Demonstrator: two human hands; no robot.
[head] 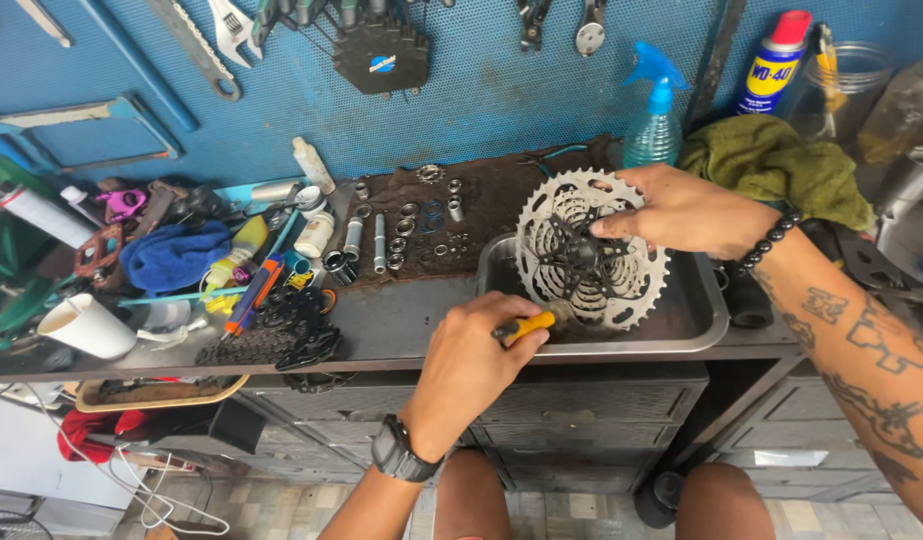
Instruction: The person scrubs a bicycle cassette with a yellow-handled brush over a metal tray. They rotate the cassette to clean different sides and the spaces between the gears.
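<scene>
While propped upright in tray point(703, 322), cassette point(591, 250) gripped by right hand point(686, 210), left hand point(471, 360) clenched around yellow-handled tool point(531, 325).

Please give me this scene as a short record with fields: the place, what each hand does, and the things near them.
place: workbench before a blue pegboard with hung tools
left hand: fist closed on a yellow-handled tool, its tip at the cassette
right hand: fingers hold the cassette at its centre, tilted up
tray: metal, under the cassette
mat: small rings and spacers in rows
chain: heaped left of the tray
behind: spray bottle, green rag
</scene>
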